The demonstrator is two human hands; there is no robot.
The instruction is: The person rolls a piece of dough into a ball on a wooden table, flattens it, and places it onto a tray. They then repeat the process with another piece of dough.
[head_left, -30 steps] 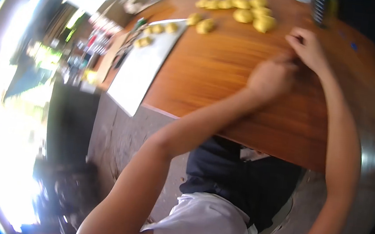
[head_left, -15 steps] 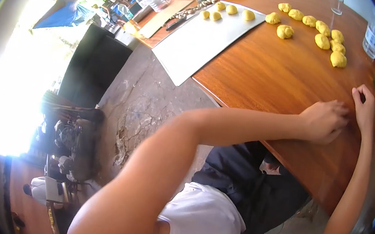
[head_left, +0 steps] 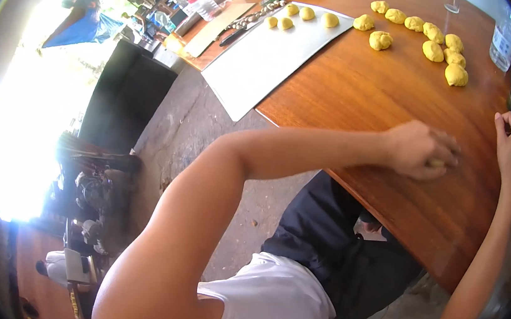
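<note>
My left hand (head_left: pixel 420 150) is cupped low over the wooden table, its fingers curled around a small piece of yellow dough (head_left: pixel 436 162) that shows only in part. To the right, my right hand (head_left: pixel 510 135) rests near the far side of the table, thumb and forefinger bent together into a loop with a dark gap and no visible object. Several rough yellow dough lumps (head_left: pixel 457 75) lie in rows beyond my left hand. Several smoother, smaller dough balls (head_left: pixel 330 20) sit at the far end of a pale flat tray (head_left: pixel 247 64).
The tray overhangs the edge of the wooden table (head_left: pixel 339 87). A clear plastic bottle (head_left: pixel 503 46) and a drinking glass (head_left: pixel 452 2) stand at the back right. Beside the tray lie a dark-handled tool (head_left: pixel 233 37) and a board (head_left: pixel 216 32). A lidded jar (head_left: pixel 203 5) is farther back.
My left hand has shifted left across the table, and a bit of dough now shows beneath its fingers. My right hand sits slightly farther right. The camera view has moved a little.
</note>
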